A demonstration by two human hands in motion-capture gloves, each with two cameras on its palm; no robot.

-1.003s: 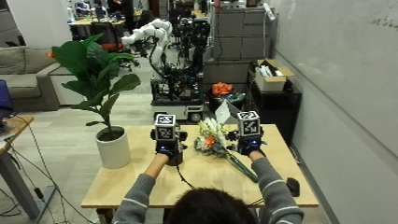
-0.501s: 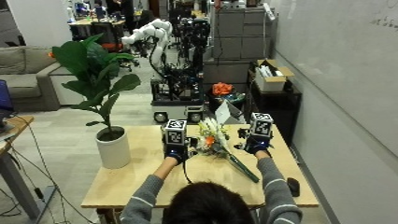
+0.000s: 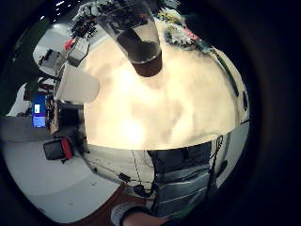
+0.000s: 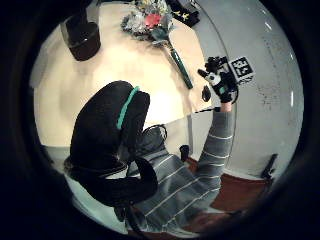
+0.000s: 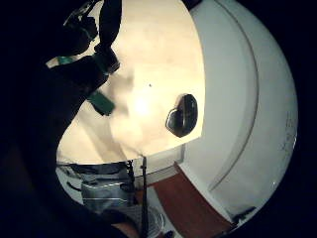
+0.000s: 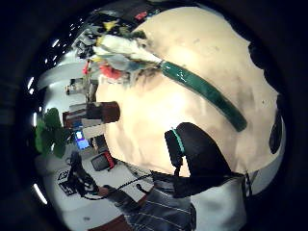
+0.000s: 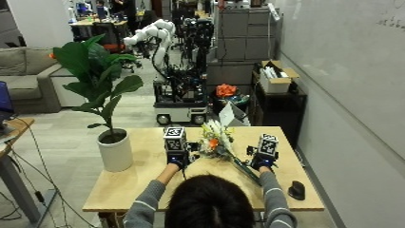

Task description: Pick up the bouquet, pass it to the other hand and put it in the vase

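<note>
Outside view: both your hands have moved farther across the counter [image 7: 126,190] over the last second. Your left hand [image 7: 177,156] now sits just left of the bouquet [image 7: 216,140], and your right hand [image 7: 263,160] is by the near end of its green stem. The bouquet lies on the counter, not yet lifted. I cannot tell from here how far either hand is open.

Left little-finger view: the vase [image 3: 137,40], a clear glass with a dark base, stands on the counter close to that palm, with the bouquet [image 3: 181,33] beyond it.

Left thumb view: your right hand [image 4: 220,82] hangs above the counter's right edge with nothing in it.

Right thumb view: the stem [image 6: 204,94] lies flat under that palm, ungripped.

So the pick-up looks imminent, probably with the right hand.
</note>
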